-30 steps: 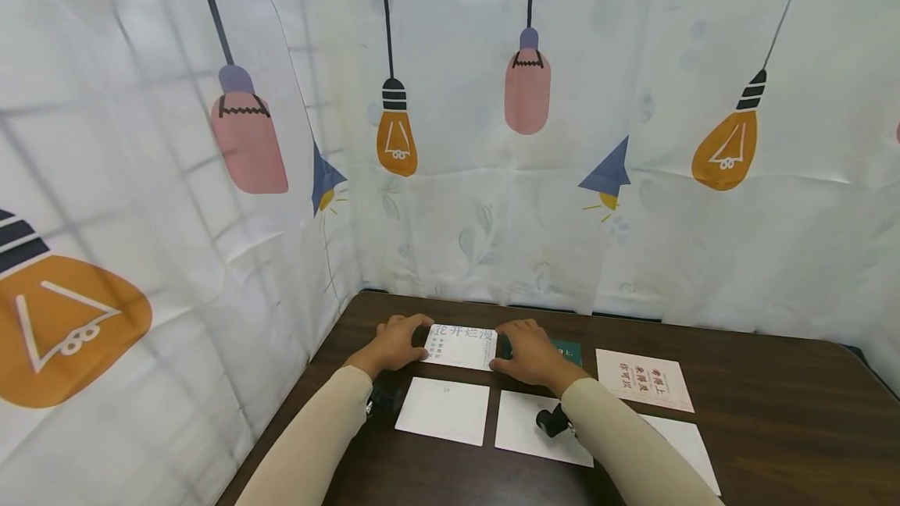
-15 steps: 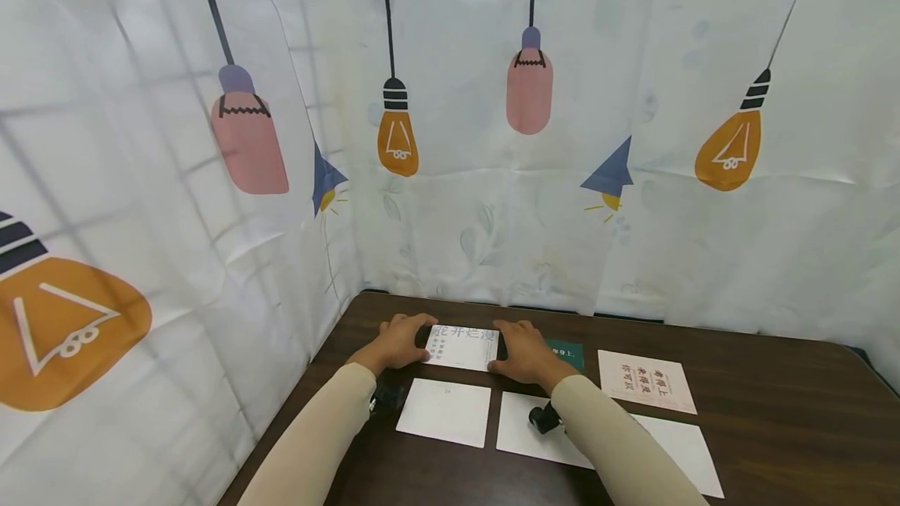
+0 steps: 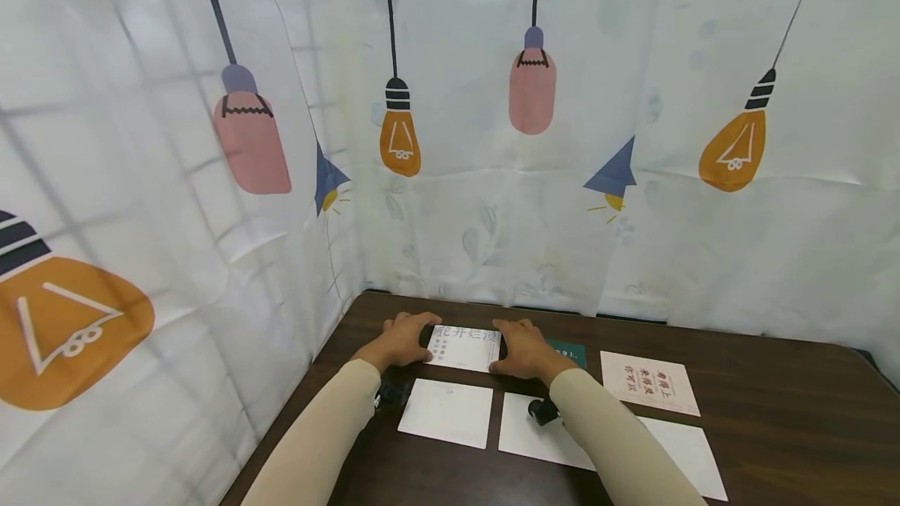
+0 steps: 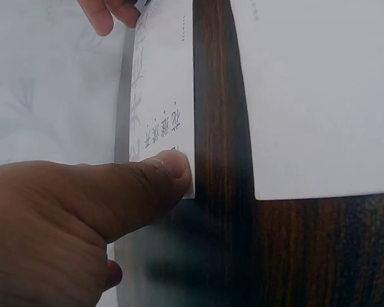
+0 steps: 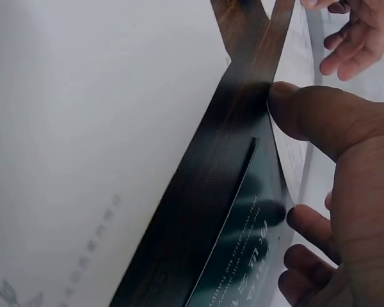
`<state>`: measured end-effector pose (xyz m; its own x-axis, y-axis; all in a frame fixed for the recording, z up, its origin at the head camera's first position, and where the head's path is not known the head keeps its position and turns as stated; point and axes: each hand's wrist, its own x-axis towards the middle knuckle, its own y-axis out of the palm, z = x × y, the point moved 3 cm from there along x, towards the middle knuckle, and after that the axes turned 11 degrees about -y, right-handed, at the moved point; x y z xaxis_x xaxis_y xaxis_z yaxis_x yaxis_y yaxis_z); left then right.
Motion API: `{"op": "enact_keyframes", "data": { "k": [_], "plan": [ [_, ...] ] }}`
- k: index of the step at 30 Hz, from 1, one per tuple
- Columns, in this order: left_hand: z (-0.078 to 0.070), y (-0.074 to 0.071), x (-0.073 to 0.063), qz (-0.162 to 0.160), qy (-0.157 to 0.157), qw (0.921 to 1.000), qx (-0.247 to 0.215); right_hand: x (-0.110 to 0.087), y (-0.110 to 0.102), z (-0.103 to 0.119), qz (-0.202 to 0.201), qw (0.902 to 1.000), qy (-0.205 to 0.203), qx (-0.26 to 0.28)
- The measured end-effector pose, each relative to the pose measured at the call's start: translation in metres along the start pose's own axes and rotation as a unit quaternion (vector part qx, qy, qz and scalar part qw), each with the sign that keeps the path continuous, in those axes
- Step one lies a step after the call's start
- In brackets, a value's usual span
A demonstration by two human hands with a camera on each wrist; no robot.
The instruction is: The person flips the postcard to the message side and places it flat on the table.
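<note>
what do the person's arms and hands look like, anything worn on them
Both arms are in plain cream-beige long sleeves: the left sleeve and the right sleeve end at the wrists. The left hand and right hand show no gloves. A small black device sits at the right wrist; a similarly dark one shows at the left.

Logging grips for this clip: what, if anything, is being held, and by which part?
The lettered white card, by its two short ends: the left hand at its left end, the right hand at its right.
</note>
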<state>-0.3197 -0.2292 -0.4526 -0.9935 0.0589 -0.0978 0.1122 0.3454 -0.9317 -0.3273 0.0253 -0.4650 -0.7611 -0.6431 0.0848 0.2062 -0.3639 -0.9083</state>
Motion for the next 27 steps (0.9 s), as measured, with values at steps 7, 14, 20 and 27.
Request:
{"op": "enact_keyframes", "data": {
  "k": [7, 14, 20, 27],
  "plan": [
    [0.0020, 0.0006, 0.0040, -0.005, -0.004, 1.0000, 0.001, 0.0011, -0.0013, 0.0007, -0.020, 0.9997, -0.010, -0.011],
    [0.0015, -0.0003, 0.0034, -0.015, -0.002, 0.9998, -0.010, -0.0021, -0.0046, 0.0056, -0.048, 0.9984, -0.029, -0.007],
    [0.0014, 0.0010, 0.0011, -0.028, 0.011, 0.9988, -0.039, -0.0028, -0.0031, 0.0030, -0.055, 0.9984, -0.012, 0.004],
    [0.0002, 0.0010, 0.0000, -0.045, 0.020, 0.9982, -0.035, -0.0038, -0.0026, 0.0043, -0.062, 0.9978, -0.008, 0.020]
  ]
}}
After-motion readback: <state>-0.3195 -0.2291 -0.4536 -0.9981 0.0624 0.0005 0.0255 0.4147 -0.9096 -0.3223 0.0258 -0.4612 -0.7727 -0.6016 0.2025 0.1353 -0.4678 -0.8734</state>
